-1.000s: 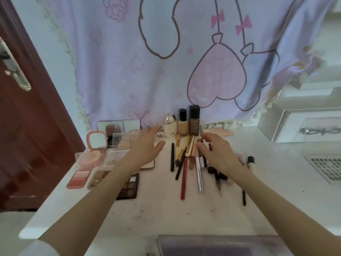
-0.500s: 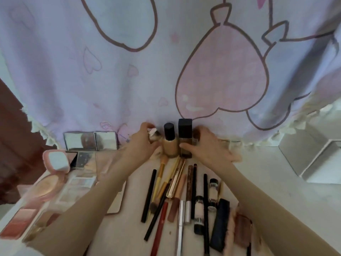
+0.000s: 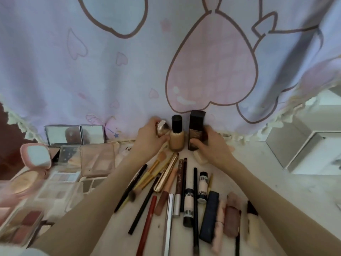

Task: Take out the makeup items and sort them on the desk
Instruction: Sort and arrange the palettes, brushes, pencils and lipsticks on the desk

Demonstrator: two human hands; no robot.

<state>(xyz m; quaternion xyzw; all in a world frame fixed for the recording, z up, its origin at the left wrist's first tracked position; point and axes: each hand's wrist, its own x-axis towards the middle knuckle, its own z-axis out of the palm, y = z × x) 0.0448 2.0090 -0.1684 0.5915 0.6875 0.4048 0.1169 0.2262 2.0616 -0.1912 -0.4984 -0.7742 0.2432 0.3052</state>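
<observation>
- Left hand point(image 3: 150, 138) is curled round the gold-capped bottle point(image 3: 162, 128) at centre frame, fingers behind it and thumb in front — a full wrap, not a pinch.
- Right hand point(image 3: 212, 145) grips the dark square foundation bottle point(image 3: 196, 134), thumb across its lower front, fingers round the far side.
- Between the two hands stands the beige foundation bottle with the black cap point(image 3: 177, 138), upright, touched by neither hand as far as I can see, though the left thumb is just beside it.
- All three bottles stand with long axes vertical in a row across the frame, backed up against the lilac heart-print curtain point(image 3: 92, 71).
- My read: the hands are squaring up this back row, so the key relation is side to side — each hand pushes inward toward the middle bottle.
- Below the hands, brushes and pencils point(image 3: 156, 182) fan out on the white desk point(image 3: 276, 182), long axes running toward the bottom edge.
- Palettes and compacts point(image 3: 96, 160) cluster at left; sorting looks well along.
</observation>
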